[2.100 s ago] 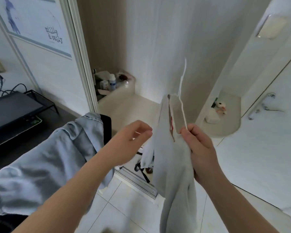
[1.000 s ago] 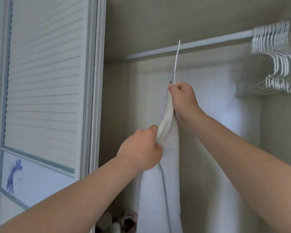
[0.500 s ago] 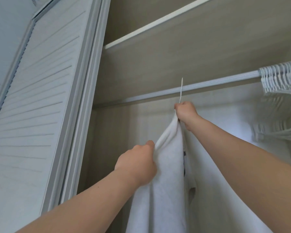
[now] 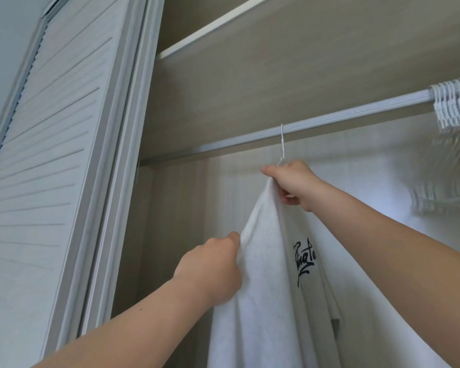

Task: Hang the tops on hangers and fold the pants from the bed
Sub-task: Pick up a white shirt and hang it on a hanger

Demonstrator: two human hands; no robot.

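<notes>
A white top (image 4: 266,274) with black script lettering hangs from a thin white hanger (image 4: 282,144) inside the wardrobe. The hanger's hook reaches up to the grey rail (image 4: 329,120) and seems to sit over it. My right hand (image 4: 292,181) grips the hanger neck and the top's collar just below the rail. Lower down, my left hand (image 4: 213,272) pinches the top's left shoulder fabric. The hanger's arms are hidden inside the cloth.
Several empty white hangers (image 4: 454,107) bunch at the rail's right end. A shelf (image 4: 223,19) runs above the rail. The louvred sliding door (image 4: 43,155) and its frame stand close on the left.
The view swung up from the floor to the rail. Both hands lifted the top and hanger, and the hook went from below the rail up to it.
</notes>
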